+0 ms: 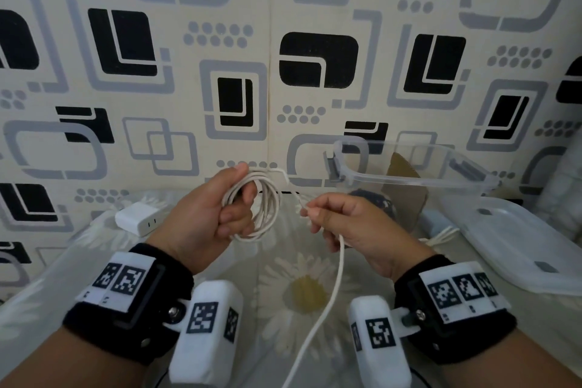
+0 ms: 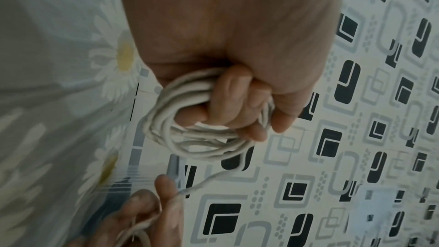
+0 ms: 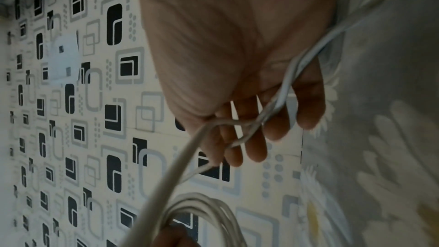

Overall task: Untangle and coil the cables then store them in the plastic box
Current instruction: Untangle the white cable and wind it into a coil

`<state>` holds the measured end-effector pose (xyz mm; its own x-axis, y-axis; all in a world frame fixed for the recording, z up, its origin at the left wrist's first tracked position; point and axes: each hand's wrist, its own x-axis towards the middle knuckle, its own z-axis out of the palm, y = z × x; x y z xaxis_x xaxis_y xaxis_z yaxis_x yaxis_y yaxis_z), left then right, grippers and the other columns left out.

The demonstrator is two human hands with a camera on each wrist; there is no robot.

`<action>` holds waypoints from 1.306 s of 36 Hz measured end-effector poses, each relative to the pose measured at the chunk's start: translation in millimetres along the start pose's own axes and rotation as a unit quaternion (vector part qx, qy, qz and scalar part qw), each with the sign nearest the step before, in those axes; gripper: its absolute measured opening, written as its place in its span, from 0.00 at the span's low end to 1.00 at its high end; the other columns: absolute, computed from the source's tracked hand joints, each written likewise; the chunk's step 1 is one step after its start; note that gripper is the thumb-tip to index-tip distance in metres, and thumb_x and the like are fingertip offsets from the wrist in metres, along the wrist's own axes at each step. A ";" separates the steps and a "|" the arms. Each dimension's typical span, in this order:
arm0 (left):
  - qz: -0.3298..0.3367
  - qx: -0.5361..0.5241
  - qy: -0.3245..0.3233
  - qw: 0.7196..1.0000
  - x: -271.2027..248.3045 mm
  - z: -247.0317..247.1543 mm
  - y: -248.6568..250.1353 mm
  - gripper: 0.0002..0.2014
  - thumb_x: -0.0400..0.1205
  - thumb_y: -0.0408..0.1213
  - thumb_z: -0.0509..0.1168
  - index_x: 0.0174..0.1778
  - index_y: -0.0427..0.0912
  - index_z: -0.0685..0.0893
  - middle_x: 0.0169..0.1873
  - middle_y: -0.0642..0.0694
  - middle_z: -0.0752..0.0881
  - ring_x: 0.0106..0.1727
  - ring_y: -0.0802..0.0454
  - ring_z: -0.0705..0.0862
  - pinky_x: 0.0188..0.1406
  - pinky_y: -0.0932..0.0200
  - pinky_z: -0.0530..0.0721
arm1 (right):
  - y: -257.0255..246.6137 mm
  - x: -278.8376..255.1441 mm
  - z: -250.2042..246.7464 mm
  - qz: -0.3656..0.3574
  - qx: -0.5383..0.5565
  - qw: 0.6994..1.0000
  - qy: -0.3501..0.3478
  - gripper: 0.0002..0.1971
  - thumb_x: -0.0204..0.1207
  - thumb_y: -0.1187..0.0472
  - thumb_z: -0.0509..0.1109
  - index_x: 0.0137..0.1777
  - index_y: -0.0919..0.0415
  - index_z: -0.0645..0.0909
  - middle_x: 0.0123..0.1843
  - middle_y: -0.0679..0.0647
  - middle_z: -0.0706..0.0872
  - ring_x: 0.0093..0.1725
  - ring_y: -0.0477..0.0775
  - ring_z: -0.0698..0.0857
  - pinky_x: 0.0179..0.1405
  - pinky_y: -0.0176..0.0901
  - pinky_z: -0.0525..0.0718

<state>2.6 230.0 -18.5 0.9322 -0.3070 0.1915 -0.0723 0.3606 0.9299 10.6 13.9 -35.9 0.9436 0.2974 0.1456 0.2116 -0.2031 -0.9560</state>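
While curled round the coiled white cable point(image 1: 255, 208), left hand point(image 1: 201, 214); right hand point(image 1: 349, 227) grip pinching its loose strand.

No legible txt, wrist tags point(image 1: 122, 279) – coded squares only, no nos.

The head camera looks forward and down at the patterned wall point(image 1: 220, 41). Each wrist camera sits close under its palm, looking along the fingers; both share the white coiled cable point(image 2: 190, 138) with the head view.
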 end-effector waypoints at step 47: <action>0.001 -0.165 0.079 0.983 -25.5 63.0 105.8 0.19 0.84 0.50 0.57 0.29 0.46 0.71 0.14 0.55 0.59 0.13 0.58 0.59 0.23 0.67 0.69 | -141.8 -65.5 -158.5 -0.010 -0.372 0.895 0.245 0.12 0.80 0.55 0.69 0.37 0.59 0.85 0.29 0.49 0.86 0.30 0.47 0.90 0.38 0.46 0.82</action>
<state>-51.2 220.6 94.8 0.9774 -0.1756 0.1178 0.0212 0.6354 0.7719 -40.9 -124.6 130.4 0.8970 -0.1002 0.4305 0.1691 -0.8220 -0.5437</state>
